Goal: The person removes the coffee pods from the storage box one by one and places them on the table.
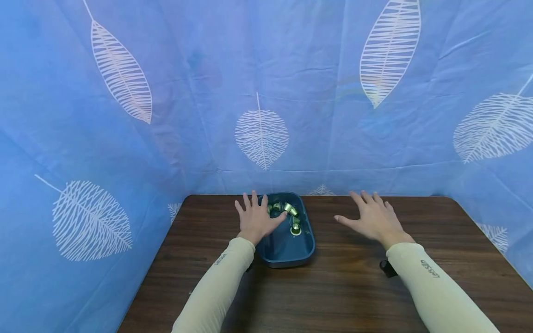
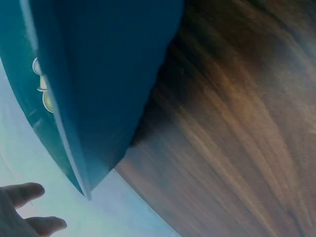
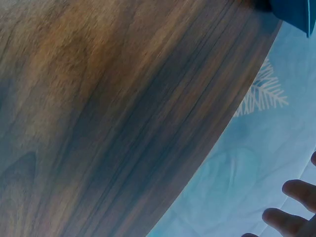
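A dark blue rectangular tray (image 1: 287, 252) with raised walls stands near the table's far edge. Inside it lie several small gold-green metallic pieces (image 1: 294, 212) resembling coffee capsules, mostly in its far half. My left hand (image 1: 255, 219) is spread over the tray's left side, thumb reaching across the rim, and holds nothing. In the left wrist view the tray's outer wall (image 2: 98, 89) fills the upper left, with two fingertips (image 2: 29, 192) at the lower left. Well to the right of the tray, my right hand (image 1: 373, 219) hovers with fingers spread and nothing in it.
The dark wooden table (image 1: 333, 296) extends to both sides of the tray. Behind it hangs a blue cloth (image 1: 316, 138) with white leaf prints, close to the far edge. A black wrist device (image 1: 388, 268) shows beneath the right sleeve.
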The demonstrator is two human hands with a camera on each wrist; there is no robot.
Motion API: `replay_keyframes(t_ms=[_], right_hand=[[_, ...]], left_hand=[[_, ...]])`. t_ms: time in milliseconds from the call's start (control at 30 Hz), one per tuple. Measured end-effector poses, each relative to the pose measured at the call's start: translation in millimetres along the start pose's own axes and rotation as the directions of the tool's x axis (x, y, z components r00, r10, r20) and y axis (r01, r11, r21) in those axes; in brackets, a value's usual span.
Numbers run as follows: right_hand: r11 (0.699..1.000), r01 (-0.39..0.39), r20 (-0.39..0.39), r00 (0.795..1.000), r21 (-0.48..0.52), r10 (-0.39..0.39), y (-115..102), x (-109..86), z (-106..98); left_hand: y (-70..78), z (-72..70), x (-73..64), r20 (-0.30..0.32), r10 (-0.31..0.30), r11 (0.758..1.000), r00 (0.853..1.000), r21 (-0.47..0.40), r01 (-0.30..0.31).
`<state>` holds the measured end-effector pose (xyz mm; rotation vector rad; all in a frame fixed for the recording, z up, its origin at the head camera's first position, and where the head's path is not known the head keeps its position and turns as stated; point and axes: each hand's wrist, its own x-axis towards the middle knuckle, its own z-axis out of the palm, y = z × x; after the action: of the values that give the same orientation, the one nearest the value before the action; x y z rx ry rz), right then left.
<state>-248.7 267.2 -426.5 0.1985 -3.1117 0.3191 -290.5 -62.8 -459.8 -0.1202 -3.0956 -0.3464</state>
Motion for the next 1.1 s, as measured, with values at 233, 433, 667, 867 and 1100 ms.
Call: replay_keyframes(t_ms=[233,433,667,867,1100], right_hand=[[1.0,0.013,-0.014,1.0,0.008,-0.013,-6,3.2,6],[0.999,0.017,-0.039,0.999,0.035,-0.016,-12,4.6,11],[0.996,0.013,-0.053,0.999,0.084,-0.009,-16,4.1,19],[0.992,0.03,-0.075,0.997,0.127,-0.02,-25,-1.0,23],[0.985,0.08,-0.145,0.988,0.155,-0.058,-37,-9.9,31]], left_hand=[[7.7,0.0,0.6,0.011,0.008,1.0,1.0,-0.016,-0.008],[9.5,4.3,-1.4,0.04,0.015,0.998,0.999,-0.066,-0.013],[19.7,4.2,-8.7,0.034,0.069,0.993,0.997,-0.098,-0.065],[22.4,5.2,-23.1,-0.023,0.106,0.976,0.994,-0.19,-0.109],[11.6,14.2,-54.1,-0.099,0.109,0.955,0.989,-0.264,-0.132]])
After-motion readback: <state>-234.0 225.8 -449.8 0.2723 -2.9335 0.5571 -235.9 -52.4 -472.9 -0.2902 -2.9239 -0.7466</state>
